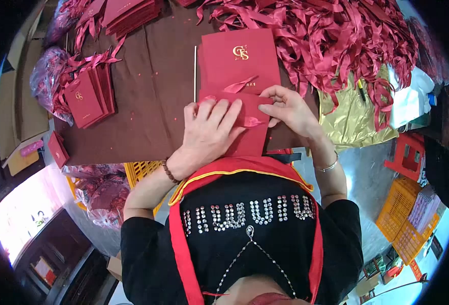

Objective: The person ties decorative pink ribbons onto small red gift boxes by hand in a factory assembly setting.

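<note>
A red paper gift bag (252, 140) lies near the table's front edge, with a red ribbon (249, 122) across it. My left hand (209, 124) rests on the bag's left side, fingers stretched over its upper part. At the bag's upper right edge, my right hand (290, 112) has its thumb and index finger pinched together on the paper. Just beyond both hands is a stack of flat red bags (257, 56) with a gold logo. My fingers partly cover the bag's upper part.
Loose red ribbons (326, 35) are heaped at the back right, beside gold plastic wrapping (346, 119). Bags with ribbons (87, 96) stand on the left of the brown table (143, 101). Yellow crates (399, 216) sit on the floor to the right.
</note>
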Demonstrator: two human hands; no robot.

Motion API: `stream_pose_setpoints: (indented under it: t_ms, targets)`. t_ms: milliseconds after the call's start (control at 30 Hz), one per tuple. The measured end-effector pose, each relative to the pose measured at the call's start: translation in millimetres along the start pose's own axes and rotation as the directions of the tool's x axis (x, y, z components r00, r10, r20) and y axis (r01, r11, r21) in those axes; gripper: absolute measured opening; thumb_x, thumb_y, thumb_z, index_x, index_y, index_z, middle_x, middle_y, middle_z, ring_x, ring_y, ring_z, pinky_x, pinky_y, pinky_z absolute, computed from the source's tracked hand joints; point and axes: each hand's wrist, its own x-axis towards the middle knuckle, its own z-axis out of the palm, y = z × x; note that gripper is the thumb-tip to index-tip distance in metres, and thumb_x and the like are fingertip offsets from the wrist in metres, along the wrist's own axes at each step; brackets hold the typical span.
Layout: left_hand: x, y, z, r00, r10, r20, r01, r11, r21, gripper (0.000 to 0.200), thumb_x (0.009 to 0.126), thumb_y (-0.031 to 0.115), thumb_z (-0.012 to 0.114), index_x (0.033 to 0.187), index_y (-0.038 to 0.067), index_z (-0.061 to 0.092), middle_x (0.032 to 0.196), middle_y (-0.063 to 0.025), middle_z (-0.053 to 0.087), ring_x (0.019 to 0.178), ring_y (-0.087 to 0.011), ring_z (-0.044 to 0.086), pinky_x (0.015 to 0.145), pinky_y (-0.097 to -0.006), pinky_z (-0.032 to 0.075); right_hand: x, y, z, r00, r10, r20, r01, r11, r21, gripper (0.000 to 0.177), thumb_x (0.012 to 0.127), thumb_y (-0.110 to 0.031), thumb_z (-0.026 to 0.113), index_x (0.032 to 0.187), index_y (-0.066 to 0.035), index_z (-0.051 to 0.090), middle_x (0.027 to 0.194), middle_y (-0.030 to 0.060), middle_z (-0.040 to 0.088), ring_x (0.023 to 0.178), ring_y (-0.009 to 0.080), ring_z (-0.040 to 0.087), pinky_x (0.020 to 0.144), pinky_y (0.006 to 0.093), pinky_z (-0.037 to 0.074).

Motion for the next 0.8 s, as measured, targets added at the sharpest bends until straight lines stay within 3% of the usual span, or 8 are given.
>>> stream_pose_setpoints:
  t_ms: [100, 267, 367, 433, 567, 667, 733, 800]
  targets:
    - [-3, 10, 14, 0.999, -0.035, -0.032, 0.035, 0.999, -0.018, 0.047, 0.069, 0.03, 0.071, 0.111, 0.014, 0.058, 0.101, -0.0014, 0.054, 0.091, -0.0207, 0.049, 0.081, -0.0389, 0.033, 0, 2, 4, 1.0, -0.005, 0.002, 0.005, 0.999, 0.052, 0.025, 0.084, -0.007, 0.062, 0.106, -0.002, 0.052, 0.081, 0.001, 0.057, 0.065, 0.0047, 0.056, 0.055, 0.0187, 0.049]
    - [-7, 21, 38, 0.985, 0.081, -0.149, -0.096, 0.991, -0.097, 0.035, 0.068, 0.024, 0.07, 0.1, 0.016, 0.062, 0.096, -0.0005, 0.053, 0.087, -0.0195, 0.05, 0.077, -0.038, 0.035, -3, 7, 2, 1.0, -0.003, 0.0, 0.003, 0.998, 0.07, 0.024, 0.084, -0.006, 0.062, 0.106, -0.002, 0.052, 0.082, -0.0002, 0.055, 0.067, 0.0047, 0.055, 0.055, 0.0191, 0.049]
    - [-13, 22, 39, 0.984, 0.131, -0.117, -0.143, 0.984, -0.105, 0.029, 0.07, 0.021, 0.067, 0.098, 0.015, 0.062, 0.095, -0.0012, 0.053, 0.087, -0.0204, 0.05, 0.074, -0.038, 0.037, -5, 12, 0, 1.0, -0.029, 0.007, 0.029, 1.0, -0.001, 0.023, 0.085, -0.007, 0.061, 0.105, -0.002, 0.052, 0.079, -0.0002, 0.054, 0.065, 0.0046, 0.055, 0.054, 0.0193, 0.048]
    - [-14, 17, 38, 0.974, 0.227, -0.021, -0.227, 0.963, -0.144, 0.026, 0.072, 0.019, 0.064, 0.097, 0.013, 0.062, 0.096, -0.002, 0.053, 0.088, -0.0212, 0.05, 0.076, -0.0384, 0.037, -8, 4, -1, 0.999, -0.05, 0.014, 0.052, 0.945, -0.324, 0.022, 0.085, -0.009, 0.061, 0.103, 0.0, 0.053, 0.075, 0.0001, 0.054, 0.062, 0.0043, 0.054, 0.052, 0.0195, 0.046]
    - [-16, 17, 43, 0.972, 0.233, -0.023, -0.233, 0.958, -0.165, 0.024, 0.07, 0.017, 0.065, 0.093, 0.011, 0.061, 0.099, -0.0025, 0.053, 0.091, -0.0217, 0.049, 0.077, -0.0391, 0.036, -11, -5, -1, 0.998, -0.033, 0.051, 0.051, 0.912, -0.408, 0.022, 0.085, -0.012, 0.061, 0.101, 0.002, 0.054, 0.072, 0.0005, 0.055, 0.059, 0.0042, 0.053, 0.051, 0.0199, 0.044]
    - [-11, 15, 34, 0.986, 0.13, -0.109, -0.157, 0.943, -0.295, 0.016, 0.075, 0.008, 0.063, 0.09, 0.008, 0.058, 0.098, -0.0049, 0.057, 0.093, -0.021, 0.055, 0.079, -0.0387, 0.042, -8, -9, -9, 0.996, -0.002, 0.085, 0.026, 0.958, -0.286, 0.022, 0.086, -0.015, 0.061, 0.1, 0.001, 0.056, 0.072, -0.0007, 0.055, 0.059, 0.0047, 0.054, 0.052, 0.0197, 0.044]
    - [2, 13, 5, 0.956, -0.293, 0.018, 0.194, 0.582, -0.79, 0.012, 0.081, 0.004, 0.058, 0.093, 0.004, 0.058, 0.095, -0.0086, 0.062, 0.088, -0.0263, 0.06, 0.076, -0.0364, 0.047, -5, -21, -15, 0.995, -0.07, 0.077, 0.082, 0.981, -0.174, 0.021, 0.086, -0.016, 0.061, 0.1, -0.002, 0.057, 0.075, -0.0018, 0.055, 0.059, 0.0051, 0.054, 0.053, 0.0188, 0.044]
    - [18, -1, -14, 0.886, -0.449, 0.119, 0.235, 0.213, -0.948, 0.01, 0.089, 0.004, 0.052, 0.098, -0.001, 0.053, 0.09, -0.0128, 0.064, 0.083, -0.0221, 0.063, 0.074, -0.0311, 0.052, -1, -38, -21, 0.99, -0.095, 0.102, 0.106, 0.988, -0.109, 0.02, 0.086, -0.017, 0.061, 0.099, -0.003, 0.057, 0.079, -0.0024, 0.056, 0.062, 0.005, 0.055, 0.057, 0.0181, 0.044]
